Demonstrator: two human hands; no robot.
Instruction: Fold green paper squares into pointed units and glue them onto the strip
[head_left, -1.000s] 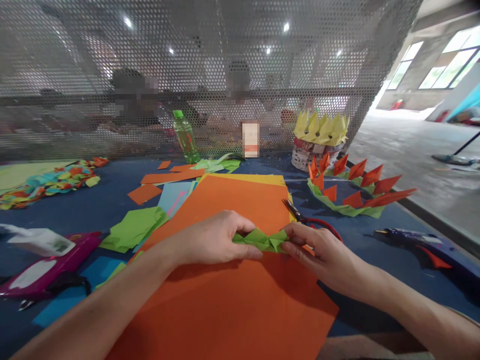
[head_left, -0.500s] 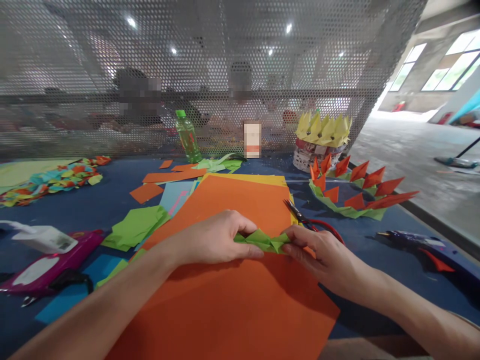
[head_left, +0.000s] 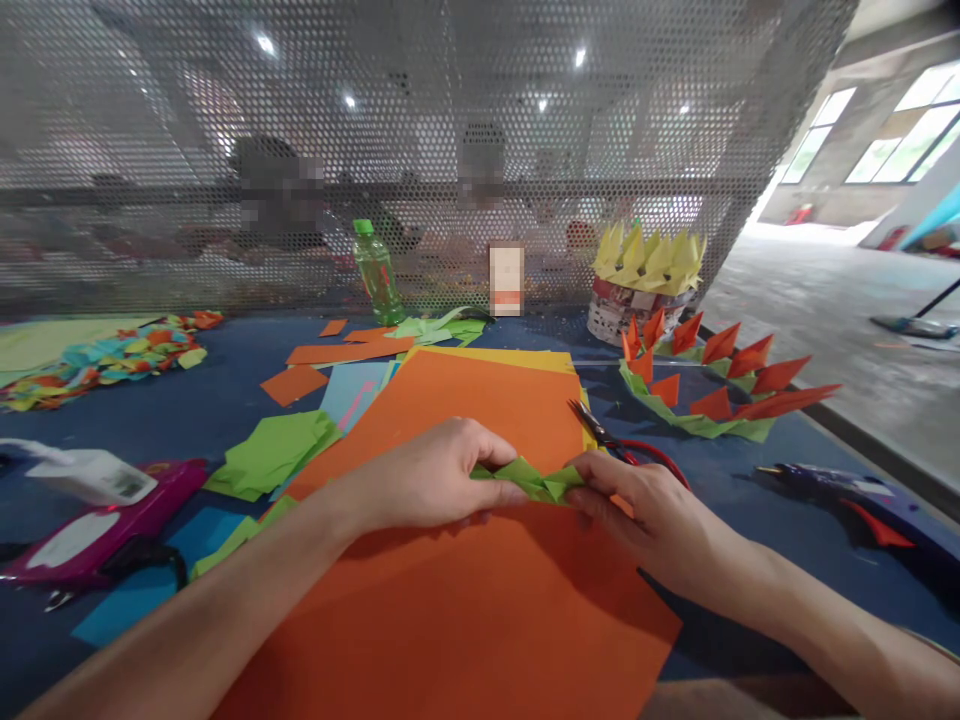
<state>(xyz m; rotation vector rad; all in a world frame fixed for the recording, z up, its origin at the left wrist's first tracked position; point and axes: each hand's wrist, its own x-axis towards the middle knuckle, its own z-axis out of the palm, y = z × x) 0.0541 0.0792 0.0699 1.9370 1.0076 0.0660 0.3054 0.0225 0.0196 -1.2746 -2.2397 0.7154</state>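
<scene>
Between my two hands is a strip of folded green paper, held just over large orange paper sheets. My left hand pinches its left end between thumb and fingers. At the right end, the thumb and fingertips of my right hand grip the paper. Part of the strip is hidden by the left fingers. Scissors with red handles lie just beyond my right hand. To the left rests a stack of green paper squares.
A ring of folded orange and green paper and a yellow paper crown stand back right. A glue gun lies at right. A magenta power strip with a white plug is at left. A green bottle stands by the mesh screen.
My left thumb and fingers have shifted very slightly on the green paper, and more fingertips show beneath the left hand. Both hands otherwise keep their hold and place.
</scene>
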